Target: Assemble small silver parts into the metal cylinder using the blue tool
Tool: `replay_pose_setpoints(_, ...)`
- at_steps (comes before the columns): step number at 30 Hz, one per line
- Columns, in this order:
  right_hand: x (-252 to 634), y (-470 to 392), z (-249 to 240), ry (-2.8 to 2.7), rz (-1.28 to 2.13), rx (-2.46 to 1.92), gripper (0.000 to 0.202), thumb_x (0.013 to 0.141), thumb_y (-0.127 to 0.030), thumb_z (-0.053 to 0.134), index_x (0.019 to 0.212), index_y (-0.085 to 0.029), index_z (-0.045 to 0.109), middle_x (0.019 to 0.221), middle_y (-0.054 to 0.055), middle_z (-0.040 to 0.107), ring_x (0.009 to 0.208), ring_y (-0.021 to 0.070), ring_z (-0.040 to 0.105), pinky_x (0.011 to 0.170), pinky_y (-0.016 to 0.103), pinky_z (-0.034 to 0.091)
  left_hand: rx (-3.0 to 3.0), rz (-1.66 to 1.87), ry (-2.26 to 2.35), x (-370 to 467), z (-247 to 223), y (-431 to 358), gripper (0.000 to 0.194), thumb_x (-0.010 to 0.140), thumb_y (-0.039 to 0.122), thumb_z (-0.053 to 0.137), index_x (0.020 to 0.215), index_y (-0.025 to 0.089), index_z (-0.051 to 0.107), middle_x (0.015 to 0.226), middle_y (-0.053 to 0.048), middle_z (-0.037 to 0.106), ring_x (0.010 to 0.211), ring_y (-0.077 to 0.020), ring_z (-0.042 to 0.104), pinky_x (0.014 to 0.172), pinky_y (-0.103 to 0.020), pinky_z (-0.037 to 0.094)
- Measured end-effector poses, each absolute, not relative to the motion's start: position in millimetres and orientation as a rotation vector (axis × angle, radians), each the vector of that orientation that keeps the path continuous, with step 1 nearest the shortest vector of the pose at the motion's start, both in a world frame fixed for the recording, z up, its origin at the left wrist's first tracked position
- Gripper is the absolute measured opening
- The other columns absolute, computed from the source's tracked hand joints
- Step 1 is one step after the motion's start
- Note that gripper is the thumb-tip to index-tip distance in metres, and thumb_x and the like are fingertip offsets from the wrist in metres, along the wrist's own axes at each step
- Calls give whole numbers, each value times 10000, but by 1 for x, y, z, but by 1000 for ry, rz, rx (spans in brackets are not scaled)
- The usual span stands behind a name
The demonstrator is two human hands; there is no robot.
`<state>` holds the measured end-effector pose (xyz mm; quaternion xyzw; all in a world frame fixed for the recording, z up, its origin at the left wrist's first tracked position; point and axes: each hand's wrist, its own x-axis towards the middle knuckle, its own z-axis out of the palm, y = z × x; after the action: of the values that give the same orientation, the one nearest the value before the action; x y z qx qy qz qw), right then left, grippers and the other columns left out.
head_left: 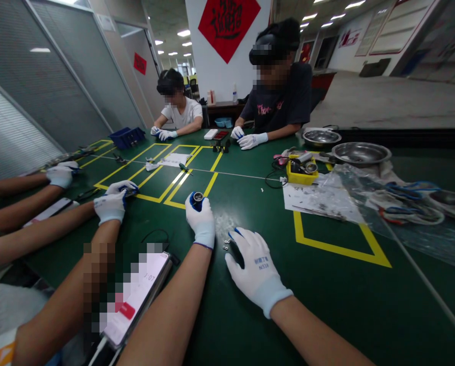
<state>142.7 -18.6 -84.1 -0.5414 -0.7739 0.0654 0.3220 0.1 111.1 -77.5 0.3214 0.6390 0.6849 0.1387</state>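
My left hand (201,223), in a white glove with blue fingertips, is closed around a small round black part with a shiny metal rim (198,196). The rim faces up above the fingers. Spread over the green tabletop, my right hand (254,267) wears the same kind of glove, its thumb apart from the fingers. Several tiny silver rings or nuts (226,244) lie between its thumb and index finger, just beyond them. Whether any fingertip touches one, I cannot tell.
A phone (138,300) lies left of my left forearm. Co-workers' gloved hands (111,203) are at my left and across the table. At right are a yellow bin (302,175), paper (319,201), plastic sheeting (421,234) and metal bowls (360,152). A screwdriver (184,168) lies ahead.
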Motion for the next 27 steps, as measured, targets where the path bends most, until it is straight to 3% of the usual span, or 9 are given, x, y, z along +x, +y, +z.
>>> replay_pose_setpoints(15,147,-20,-88,-1959,255,-1449,413,942,-354,537,1304,-216,681,1384,131,676,1335,326,604,1199,571,414,834,1924,2146,-20,-85,172,469,838,133,658,1299,192,603,1257,-134,637,1236,-275,631,1127,-413,465)
replay_pose_setpoints(27,150,-18,-86,-1945,409,-1492,412,940,-384,538,1277,-215,705,1379,126,684,1346,332,599,1210,578,395,890,1860,2164,-17,-80,168,417,837,140,650,1253,164,629,1214,-146,642,1196,-282,651,1103,-405,474)
